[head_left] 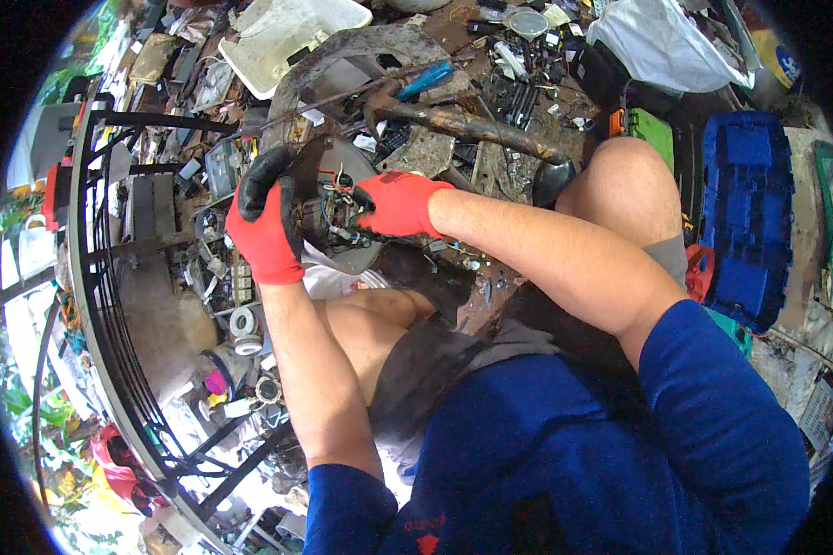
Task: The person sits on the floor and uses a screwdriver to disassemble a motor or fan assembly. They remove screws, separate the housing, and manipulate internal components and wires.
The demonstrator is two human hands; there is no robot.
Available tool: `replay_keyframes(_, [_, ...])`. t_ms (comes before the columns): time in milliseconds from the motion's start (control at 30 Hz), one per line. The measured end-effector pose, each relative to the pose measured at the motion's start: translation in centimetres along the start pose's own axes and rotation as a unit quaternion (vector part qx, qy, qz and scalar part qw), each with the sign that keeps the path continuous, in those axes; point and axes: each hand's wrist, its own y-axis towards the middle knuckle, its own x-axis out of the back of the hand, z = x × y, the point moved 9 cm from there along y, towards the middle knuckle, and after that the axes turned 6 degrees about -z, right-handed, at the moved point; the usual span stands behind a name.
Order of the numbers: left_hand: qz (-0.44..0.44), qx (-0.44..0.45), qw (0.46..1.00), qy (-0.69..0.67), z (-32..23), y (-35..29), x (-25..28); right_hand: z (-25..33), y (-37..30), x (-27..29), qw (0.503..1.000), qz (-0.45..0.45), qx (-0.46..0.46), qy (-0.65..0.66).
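My left hand [267,222], in a red glove with black palm and fingers, is closed round the side of a dark device with loose wires [326,205]. Red and white wires stick up from its top. From the other side my right hand [403,203], also gloved, has its fingers bent in against the device by the wires. Its fingertips are partly hidden, so what they pinch does not show. Under the device lies a grey rounded piece [354,257]. Just beyond my hands is a hammer [481,131] with a worn handle, beside a blue-handled tool [426,81].
A black metal rack [111,277] stands along the left. At the back are a whitish plastic tub [250,67] and a white sack [662,46]. To the right sits a blue plastic case [748,222]. Scrap parts litter the ground, with white rings [243,324] near my left forearm.
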Motion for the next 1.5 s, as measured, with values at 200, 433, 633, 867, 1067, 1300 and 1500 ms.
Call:
replay_keyframes(200, [-0.046, -0.019, 0.994, 0.097, -2.3, -1.0, 1.6, 1.0, -0.6, 1.4, 0.996, -0.088, 0.020, 0.013])
replay_keyframes(433, [-0.115, -0.017, 0.993, 0.021, -3.5, -2.6, 5.2, 5.7, -3.3, 4.7, 0.992, -0.091, 0.089, -0.016])
replay_keyframes(633, [-0.063, -0.034, 0.997, -0.013, -4.9, -3.1, 2.5, 4.1, -6.0, 7.5, 0.968, -0.238, 0.082, -0.026])
replay_keyframes(867, [0.040, 0.022, 0.999, 0.014, -2.1, -2.2, 0.2, 1.8, -5.3, 7.9, 0.976, -0.207, 0.032, 0.059])
replay_keyframes(1067, [0.056, 0.021, 0.997, 0.038, -2.1, -2.8, -0.1, 4.5, -7.0, 8.3, 0.977, -0.213, 0.022, -0.022])
replay_keyframes(1300, [0.044, 0.080, 0.996, -0.007, -2.5, -2.9, -2.1, 3.5, -5.5, 7.0, 0.984, -0.153, -0.004, -0.092])
replay_keyframes(1500, [0.087, 0.014, 0.994, 0.062, -5.4, -3.2, -6.3, 0.9, -4.0, 6.2, 0.987, -0.129, -0.051, -0.078])
